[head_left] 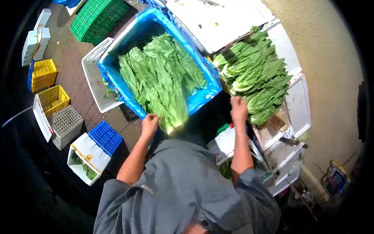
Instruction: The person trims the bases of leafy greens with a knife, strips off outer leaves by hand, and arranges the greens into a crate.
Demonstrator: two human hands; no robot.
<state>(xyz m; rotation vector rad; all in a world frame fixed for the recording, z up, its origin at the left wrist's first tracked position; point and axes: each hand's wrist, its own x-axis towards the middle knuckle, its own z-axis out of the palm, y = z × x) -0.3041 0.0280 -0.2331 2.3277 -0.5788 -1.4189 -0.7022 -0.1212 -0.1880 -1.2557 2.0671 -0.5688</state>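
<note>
Leaf lettuce fills much of the blue-lined bin, upper center of the frame; leaves point up and away, pale cut stems at the near edge, toward the person's gray shirt. Left hand is at the left side of the stem ends, fingers curled in toward the thumb; can't tell if a leaf is pinched. Right hand is just beside the lettuce pile, right of center, fingers bent and slightly blurred; can't tell if it grips anything.

Pile's leaves point mostly right, pale bases mostly left. White foam boxes run along the right, by a tan wall. White board at top center, with leaf scraps on it. White plastic basket touches the bin's left side. Green crate upper left; yellow crates farther left; blue crate lower left, against a tilted foam box with greens inside. Brick paving between them.
</note>
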